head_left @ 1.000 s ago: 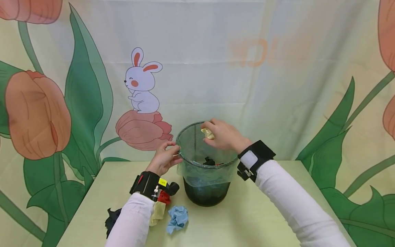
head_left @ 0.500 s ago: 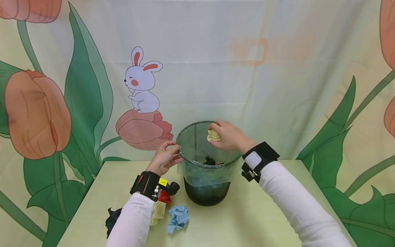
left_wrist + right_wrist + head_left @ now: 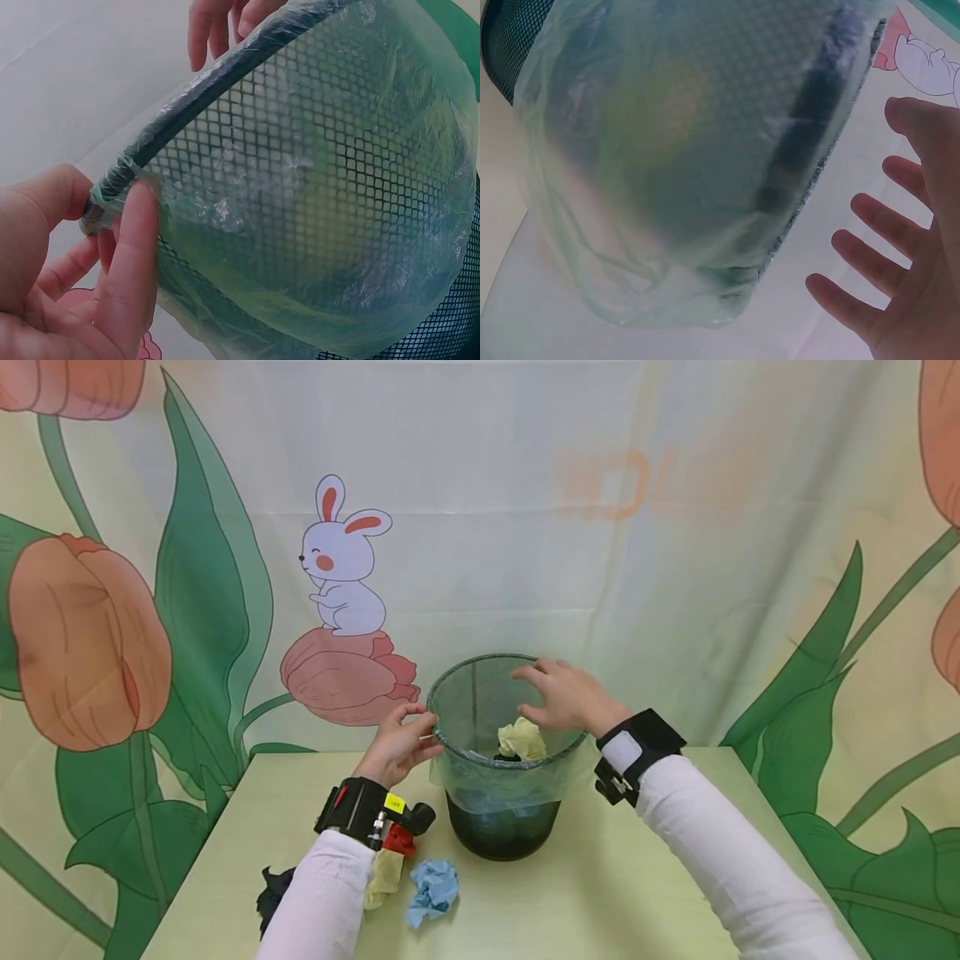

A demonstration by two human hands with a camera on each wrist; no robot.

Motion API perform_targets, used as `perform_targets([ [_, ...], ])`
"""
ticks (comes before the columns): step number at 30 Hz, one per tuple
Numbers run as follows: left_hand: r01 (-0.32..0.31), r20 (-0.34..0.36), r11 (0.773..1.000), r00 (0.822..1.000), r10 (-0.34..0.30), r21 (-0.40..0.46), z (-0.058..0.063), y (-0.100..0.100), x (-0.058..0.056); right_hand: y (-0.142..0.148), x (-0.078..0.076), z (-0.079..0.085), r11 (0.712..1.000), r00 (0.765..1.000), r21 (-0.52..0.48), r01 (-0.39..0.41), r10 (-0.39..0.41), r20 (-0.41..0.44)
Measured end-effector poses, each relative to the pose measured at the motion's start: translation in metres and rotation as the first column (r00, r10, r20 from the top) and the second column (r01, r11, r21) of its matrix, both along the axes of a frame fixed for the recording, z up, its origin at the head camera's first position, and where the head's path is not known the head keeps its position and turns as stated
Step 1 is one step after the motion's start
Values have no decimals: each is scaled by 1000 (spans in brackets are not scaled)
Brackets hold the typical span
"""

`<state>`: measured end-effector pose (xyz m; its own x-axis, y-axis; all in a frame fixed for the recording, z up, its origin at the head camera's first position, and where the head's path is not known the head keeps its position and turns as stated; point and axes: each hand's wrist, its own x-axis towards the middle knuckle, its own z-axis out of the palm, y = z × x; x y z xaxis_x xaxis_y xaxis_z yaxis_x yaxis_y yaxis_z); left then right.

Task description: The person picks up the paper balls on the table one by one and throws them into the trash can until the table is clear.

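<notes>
A dark mesh wastebasket (image 3: 502,839) with a thin green plastic liner (image 3: 457,781) folded over its rim stands at the middle of the table. My left hand (image 3: 397,747) pinches the left side of that rim between thumb and fingers, liner included, as the left wrist view confirms. Above the basket's right side hovers my right hand (image 3: 567,697), fingers spread and holding nothing. Just below it, inside the basket, is a crumpled pale yellow paper ball (image 3: 522,740). Part of something black shows beneath the ball; the rest of the contents is hidden.
Left of the basket's front, crumpled paper balls lie on the light table (image 3: 637,877): blue (image 3: 432,892), yellow (image 3: 385,878), red (image 3: 400,838) and black (image 3: 273,893). My left forearm partly covers some. A printed curtain (image 3: 495,552) hangs behind.
My right hand has moved slightly right and let go of the yellow paper ball, which has dropped lower into the basket. The left hand keeps its place on the rim.
</notes>
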<state>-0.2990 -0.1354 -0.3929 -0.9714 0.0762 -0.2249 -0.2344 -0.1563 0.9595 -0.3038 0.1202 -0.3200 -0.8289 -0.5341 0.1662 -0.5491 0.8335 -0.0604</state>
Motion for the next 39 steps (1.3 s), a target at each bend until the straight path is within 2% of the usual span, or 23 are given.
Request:
perform_targets([
  [10, -2, -1, 1000, 1000, 2, 1, 0, 0, -1, 4, 1, -2, 1000, 1000, -11, 19, -19, -9],
  [17, -2, 3, 1000, 1000, 2, 7, -1, 0, -1, 10, 0, -5, 999, 996, -16, 48, -49, -71],
  [21, -3, 8, 1000, 1000, 3, 5, 0, 0, -1, 14, -1, -9, 996, 992, -23, 84, -86, -88],
  [26, -2, 12, 1000, 1000, 2, 0, 1, 0, -1, 19, 1, -9, 982, 980, -96, 160, -170, -107],
  [30, 0, 9, 1000, 1000, 0, -1, 2, 0, -1, 23, 2, -8, 966, 968, -128, 225, -236, -83],
  [39, 12, 7, 1000, 1000, -12, 1, 1, 0, 0, 31, 5, -5, 929, 942, -160, 334, -333, 36],
])
